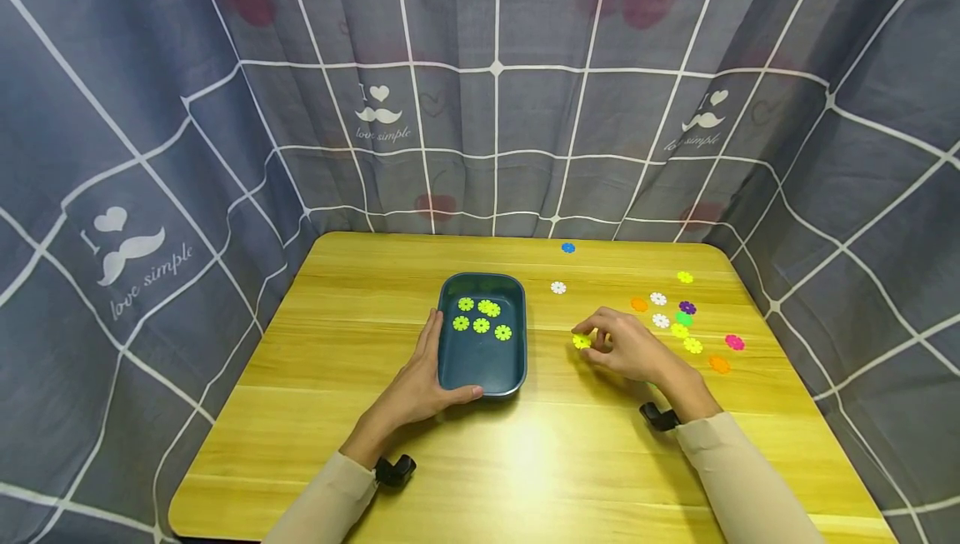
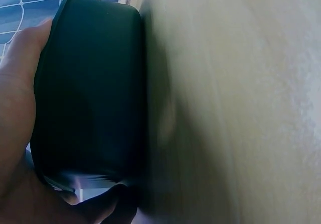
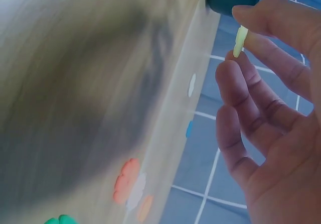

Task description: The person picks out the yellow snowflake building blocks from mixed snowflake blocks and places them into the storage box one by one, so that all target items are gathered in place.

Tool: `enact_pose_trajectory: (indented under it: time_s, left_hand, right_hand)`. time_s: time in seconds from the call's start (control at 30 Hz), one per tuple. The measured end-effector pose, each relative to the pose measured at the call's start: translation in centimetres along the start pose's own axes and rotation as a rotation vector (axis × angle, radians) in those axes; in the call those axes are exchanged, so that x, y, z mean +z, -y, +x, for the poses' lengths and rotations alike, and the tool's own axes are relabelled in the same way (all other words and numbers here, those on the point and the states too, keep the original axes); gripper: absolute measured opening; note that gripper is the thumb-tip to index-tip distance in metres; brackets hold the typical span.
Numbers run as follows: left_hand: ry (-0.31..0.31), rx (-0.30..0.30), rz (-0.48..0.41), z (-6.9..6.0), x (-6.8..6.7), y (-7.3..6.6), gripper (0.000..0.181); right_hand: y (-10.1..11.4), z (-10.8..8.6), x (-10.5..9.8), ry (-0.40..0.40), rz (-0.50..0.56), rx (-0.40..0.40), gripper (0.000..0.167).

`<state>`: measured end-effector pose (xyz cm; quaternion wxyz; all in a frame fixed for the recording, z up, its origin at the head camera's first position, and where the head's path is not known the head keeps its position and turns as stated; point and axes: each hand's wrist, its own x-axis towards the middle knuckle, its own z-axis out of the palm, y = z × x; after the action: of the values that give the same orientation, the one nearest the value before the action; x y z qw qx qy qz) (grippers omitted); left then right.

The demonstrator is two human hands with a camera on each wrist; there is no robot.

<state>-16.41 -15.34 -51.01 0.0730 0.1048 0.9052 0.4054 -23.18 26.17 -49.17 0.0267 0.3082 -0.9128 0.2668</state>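
Observation:
In the head view my left hand (image 1: 420, 386) holds a dark teal tray (image 1: 483, 369) at its near left corner. The fingers lie along the left side and the thumb rests at the near rim. Inside the tray lie several yellow-green flower-shaped discs (image 1: 482, 326). To the right of the tray, my right hand (image 1: 630, 344) pinches one more yellow flower-shaped disc (image 1: 581, 341) between thumb and fingertips, above the table. The right wrist view shows this disc (image 3: 240, 40) edge-on. In the left wrist view the tray's outer wall (image 2: 95, 88) hides its contents.
Loose flower discs lie scattered at the table's right: orange (image 1: 719, 364), pink (image 1: 735, 342), purple (image 1: 687, 307), green (image 1: 684, 319), yellow (image 1: 692, 346) and white (image 1: 660, 321). A white disc (image 1: 558, 287) and a blue disc (image 1: 568, 248) lie farther back. Grid-patterned curtains (image 1: 495, 111) surround the wooden table (image 1: 337, 294).

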Motion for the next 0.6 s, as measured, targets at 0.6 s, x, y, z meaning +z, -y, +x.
enact_pose_trajectory:
  time_s: [0.6]
  left_hand:
    - [0.000, -0.011, 0.007, 0.0, 0.0, 0.0, 0.151]
  right_hand:
    - [1.8, 1.5, 0.1, 0.054, -0.022, 0.012, 0.031]
